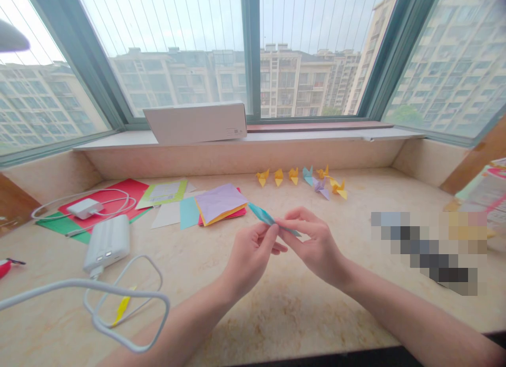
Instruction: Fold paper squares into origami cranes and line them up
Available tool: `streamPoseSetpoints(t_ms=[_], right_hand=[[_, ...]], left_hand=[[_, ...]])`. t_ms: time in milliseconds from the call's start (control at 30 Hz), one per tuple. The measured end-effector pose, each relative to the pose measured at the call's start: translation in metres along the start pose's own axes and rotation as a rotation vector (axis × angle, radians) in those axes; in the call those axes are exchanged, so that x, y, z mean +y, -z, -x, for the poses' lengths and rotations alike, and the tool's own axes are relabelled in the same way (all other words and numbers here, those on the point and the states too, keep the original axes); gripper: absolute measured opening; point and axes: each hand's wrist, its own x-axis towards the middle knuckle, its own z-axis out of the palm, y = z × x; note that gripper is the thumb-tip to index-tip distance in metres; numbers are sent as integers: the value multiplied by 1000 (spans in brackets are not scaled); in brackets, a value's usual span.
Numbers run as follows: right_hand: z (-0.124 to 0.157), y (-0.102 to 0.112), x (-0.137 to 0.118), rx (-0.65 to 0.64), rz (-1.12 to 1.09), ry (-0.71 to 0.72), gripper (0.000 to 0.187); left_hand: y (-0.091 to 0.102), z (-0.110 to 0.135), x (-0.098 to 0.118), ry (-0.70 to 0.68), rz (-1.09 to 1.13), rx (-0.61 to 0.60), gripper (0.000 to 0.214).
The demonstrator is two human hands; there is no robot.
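My left hand (253, 253) and my right hand (314, 243) meet above the marble sill, both pinching a narrow folded piece of teal paper (261, 214). Its pointed end sticks up and left past my left fingers. Just behind lies a loose stack of coloured paper sheets (215, 204), lilac on top. Further back stands a row of several small folded paper cranes (302, 180), mostly yellow, one teal, one lilac.
A white power bank (107, 242) with a looping white cable (118, 298) lies at the left, near a charger (84, 208) on red and green sheets. A long white box (195, 122) rests on the window ledge. A blurred-out patch (430, 251) sits at the right.
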Motion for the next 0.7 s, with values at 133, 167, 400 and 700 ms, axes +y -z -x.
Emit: streamPoseSetpoints(t_ms=[133, 167, 400, 700], right_hand=[[-6, 4, -5, -102, -223, -203, 18], [-6, 5, -5, -116, -259, -229, 18], [-9, 10, -3, -174, -417, -329, 20], [-8, 6, 8, -50, -360, -371, 25]], left_hand=[[3, -4, -2, -10, -37, 31, 37], [4, -5, -3, -16, -43, 36, 37], [5, -4, -3, -75, -58, 43, 37], [3, -4, 0, -73, -16, 8, 23]])
